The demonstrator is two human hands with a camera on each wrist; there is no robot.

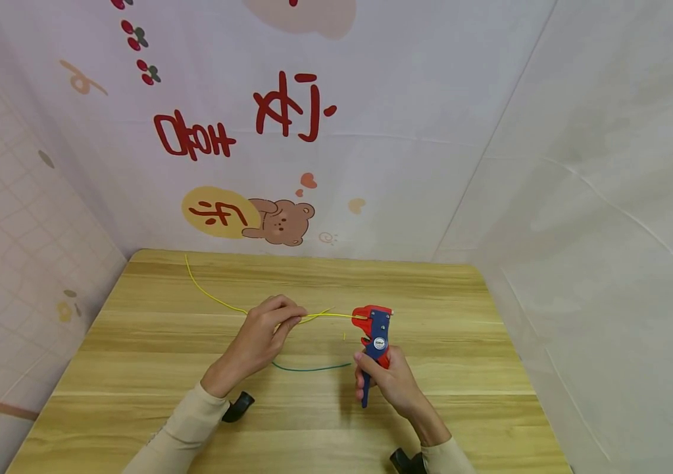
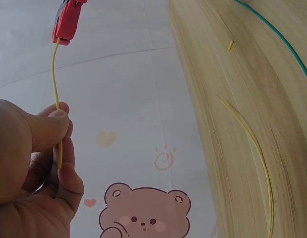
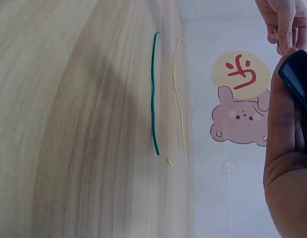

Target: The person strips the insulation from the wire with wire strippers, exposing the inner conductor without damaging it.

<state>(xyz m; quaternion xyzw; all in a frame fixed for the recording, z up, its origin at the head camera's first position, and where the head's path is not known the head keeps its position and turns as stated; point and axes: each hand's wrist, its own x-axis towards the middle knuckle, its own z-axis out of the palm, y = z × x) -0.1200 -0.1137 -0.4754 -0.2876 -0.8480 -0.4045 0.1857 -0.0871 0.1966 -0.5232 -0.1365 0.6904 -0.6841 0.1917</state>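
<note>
My left hand [image 1: 262, 332] pinches a yellow wire [image 1: 333, 314] between thumb and fingers, above the table. The wire's far end sits in the red jaws of a red and blue wire stripper [image 1: 379, 329]. My right hand [image 1: 392, 380] grips the stripper by its handles, head up and nose toward the left hand. In the left wrist view the yellow wire [image 2: 54, 74] runs from the fingertips up into the red nose [image 2: 69, 22]. The right wrist view shows only a dark handle end [image 3: 297, 74] in the fingers; the stripper's head is out of that view.
On the wooden table [image 1: 460, 368] lie another stretch of yellow wire [image 1: 212, 297], with a thin bare tip, a green wire [image 1: 312, 369] and a small yellow snippet [image 1: 345, 336]. Printed cloth walls [image 1: 372, 197] stand behind and at both sides.
</note>
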